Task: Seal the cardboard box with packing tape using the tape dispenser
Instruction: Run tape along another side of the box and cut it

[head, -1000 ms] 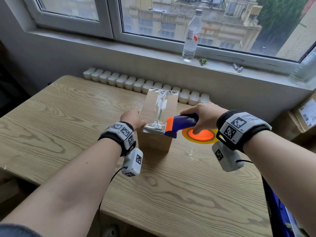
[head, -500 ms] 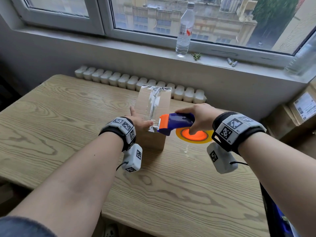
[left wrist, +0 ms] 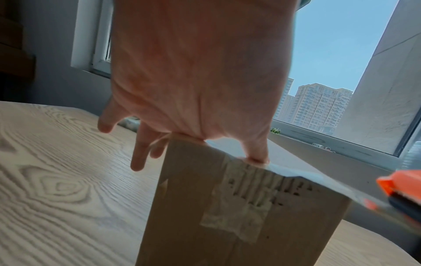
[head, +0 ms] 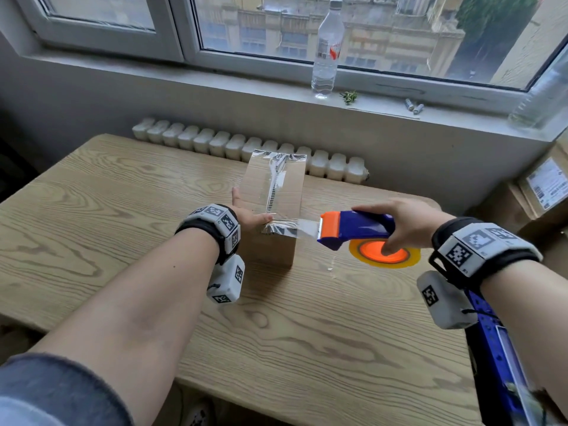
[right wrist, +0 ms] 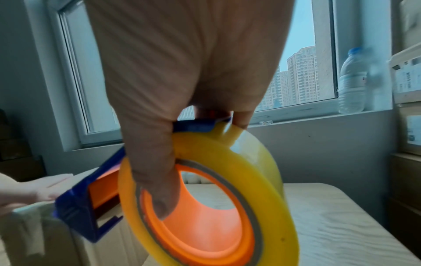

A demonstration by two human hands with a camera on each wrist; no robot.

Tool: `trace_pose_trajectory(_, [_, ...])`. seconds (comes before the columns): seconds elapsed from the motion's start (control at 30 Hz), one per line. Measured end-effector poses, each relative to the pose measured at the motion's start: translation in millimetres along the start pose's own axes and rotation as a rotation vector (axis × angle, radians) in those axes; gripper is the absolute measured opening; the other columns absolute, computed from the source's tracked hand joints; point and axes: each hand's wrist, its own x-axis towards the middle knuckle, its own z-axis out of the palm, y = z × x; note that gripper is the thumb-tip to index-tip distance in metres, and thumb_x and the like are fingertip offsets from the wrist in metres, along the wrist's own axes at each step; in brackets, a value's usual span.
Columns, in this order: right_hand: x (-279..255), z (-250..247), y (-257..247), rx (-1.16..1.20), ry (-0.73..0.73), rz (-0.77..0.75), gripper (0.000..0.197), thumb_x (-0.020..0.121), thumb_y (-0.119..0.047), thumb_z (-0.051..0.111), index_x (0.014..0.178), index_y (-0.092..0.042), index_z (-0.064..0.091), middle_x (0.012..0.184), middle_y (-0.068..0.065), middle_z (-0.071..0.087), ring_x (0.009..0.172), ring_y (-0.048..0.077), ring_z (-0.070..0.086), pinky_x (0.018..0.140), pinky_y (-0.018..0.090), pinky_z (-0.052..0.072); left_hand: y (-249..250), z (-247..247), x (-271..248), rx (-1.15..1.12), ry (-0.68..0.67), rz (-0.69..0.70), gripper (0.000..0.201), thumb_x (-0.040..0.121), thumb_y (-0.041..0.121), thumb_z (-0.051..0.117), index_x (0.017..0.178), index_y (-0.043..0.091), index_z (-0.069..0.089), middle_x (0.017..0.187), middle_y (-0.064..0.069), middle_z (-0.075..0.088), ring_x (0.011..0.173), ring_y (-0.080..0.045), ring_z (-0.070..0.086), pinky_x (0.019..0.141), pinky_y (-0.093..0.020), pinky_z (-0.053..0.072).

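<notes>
Since a second ago the tape dispenser (head: pixel 353 230) has drawn away to the right of the cardboard box (head: pixel 272 210), leaving a strip of packing tape (head: pixel 304 229) stretched from the box's near top edge to the orange blade. The left hand (head: pixel 249 215) has flattened, its thumb now pressing the tape end at that edge.

The box stands on a pale wood-grain bench (head: pixel 276 333) below a window; a water bottle (head: pixel 327 49) stands on the grey sill (head: pixel 215 84), and white radiator ribs (head: pixel 246 147) run behind the bench's far edge. More cartons (head: pixel 544 192) sit at the far right.

The right hand (head: pixel 405 221) grips the dispenser, fingers over the blue body. Only the right wrist view shows the thumb hooked inside the orange core of the yellow tape roll (right wrist: pixel 227 180). Only the left wrist view shows the box's near face, with an older torn patch of tape (left wrist: pixel 241 203), and the left hand's other fingers hanging straight beside the box's left side.
</notes>
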Motion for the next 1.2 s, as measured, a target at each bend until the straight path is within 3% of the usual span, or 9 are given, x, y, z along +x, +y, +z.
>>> trace_pose_trajectory(0.13, [16.7, 16.6, -5.6, 0.004, -0.065, -0.019, 0.093, 0.065, -0.007, 0.078, 0.143, -0.038, 0.038, 0.127, -0.002, 0.058, 0.112, 0.021, 0.052, 0.083, 0.026, 0.038, 2.5, 2.0, -8.0, -0.063, 0.03, 0.001, 0.118, 0.083, 0.058, 0.058, 0.144, 0.017, -0.034, 0.158, -0.013, -0.022, 0.149, -0.033, 0.0, 0.122, -0.042, 0.0])
trace_pose_trajectory(0.27, [33.3, 23.4, -14.1, -0.026, -0.1, -0.03, 0.093, 0.066, -0.003, 0.075, 0.143, -0.038, 0.037, 0.122, -0.002, 0.06, 0.095, 0.017, 0.047, 0.078, 0.027, 0.037, 1.8, 0.9, -11.0, 0.004, 0.024, -0.033, 0.116, 0.082, 0.066, 0.052, 0.145, 0.018, -0.033, 0.159, -0.017, -0.018, 0.149, -0.035, 0.0, 0.121, -0.043, 0.001])
trace_pose_trajectory(0.47, [49.6, 28.1, -29.9, -0.083, -0.098, -0.058, 0.093, 0.064, -0.001, 0.069, 0.142, -0.041, 0.038, 0.116, -0.003, 0.063, 0.095, 0.019, 0.052, 0.074, 0.032, 0.046, 1.3, 0.9, -7.6, 0.015, 0.016, -0.042, 0.119, 0.08, 0.068, 0.052, 0.143, 0.018, -0.036, 0.159, -0.022, -0.012, 0.148, -0.039, 0.005, 0.121, -0.045, 0.005])
trace_pose_trajectory(0.63, [54.1, 19.9, -37.2, -0.037, -0.126, -0.02, 0.078, 0.064, -0.002, 0.068, 0.132, -0.037, 0.052, 0.096, -0.005, 0.063, 0.081, 0.017, 0.054, 0.052, 0.021, 0.035, 1.1, -0.1, -3.0, 0.093, 0.017, -0.061, 0.121, 0.075, 0.077, 0.046, 0.144, 0.019, -0.035, 0.158, -0.019, -0.019, 0.148, -0.039, 0.005, 0.121, -0.047, 0.007])
trace_pose_trajectory(0.7, [53.3, 17.4, -39.1, 0.0, -0.164, -0.003, 0.065, 0.063, -0.007, 0.07, 0.122, -0.032, 0.061, 0.095, 0.0, 0.068, 0.078, 0.018, 0.055, 0.055, 0.02, 0.039, 2.5, -1.2, -6.6, 0.11, 0.018, -0.052, 0.12, 0.076, 0.077, 0.045, 0.145, 0.019, -0.034, 0.158, -0.02, -0.018, 0.148, -0.038, 0.004, 0.121, -0.047, 0.006])
trace_pose_trajectory(0.87, [55.6, 27.1, -34.1, 0.079, -0.235, 0.063, 0.045, 0.059, -0.018, 0.072, 0.103, -0.028, 0.072, 0.078, 0.0, 0.064, 0.071, 0.018, 0.054, 0.062, 0.027, 0.041, 2.3, -2.3, -1.7, 0.138, -0.029, -0.067, 0.142, 0.046, 0.099, 0.038, 0.146, 0.025, -0.031, 0.155, -0.017, -0.029, 0.147, -0.04, 0.004, 0.12, -0.051, 0.006])
trace_pose_trajectory(0.97, [59.5, 41.8, -29.0, -0.039, -0.274, 0.09, 0.038, 0.055, -0.02, 0.072, 0.092, -0.025, 0.071, 0.076, -0.001, 0.064, 0.074, 0.02, 0.058, 0.064, 0.03, 0.046, 2.7, -0.4, -6.4, 0.126, 0.026, -0.074, 0.124, 0.07, 0.084, 0.042, 0.143, 0.021, -0.036, 0.159, -0.022, -0.011, 0.147, -0.041, 0.007, 0.12, -0.049, 0.008])
trace_pose_trajectory(1.1, [64.3, 63.1, -8.7, 0.004, -0.154, 0.19, 0.035, 0.062, -0.025, 0.074, 0.093, -0.02, 0.06, 0.082, 0.003, 0.064, 0.075, 0.022, 0.059, 0.063, 0.027, 0.046, 1.6, 0.4, -8.8, 0.149, 0.02, -0.072, 0.129, 0.06, 0.092, 0.035, 0.145, 0.025, -0.034, 0.158, -0.017, -0.021, 0.148, -0.041, 0.003, 0.119, -0.052, 0.008])
trace_pose_trajectory(1.2, [70.9, 76.5, 1.4, 0.164, -0.112, 0.299, 0.033, 0.066, -0.03, 0.076, 0.089, -0.017, 0.056, 0.071, 0.001, 0.057, 0.066, 0.017, 0.054, 0.058, 0.027, 0.043, 2.7, 3.4, -17.1, 0.077, 0.065, -0.055, 0.114, 0.077, 0.079, 0.041, 0.147, 0.025, -0.031, 0.158, -0.021, -0.016, 0.148, -0.039, 0.008, 0.118, -0.048, 0.008])
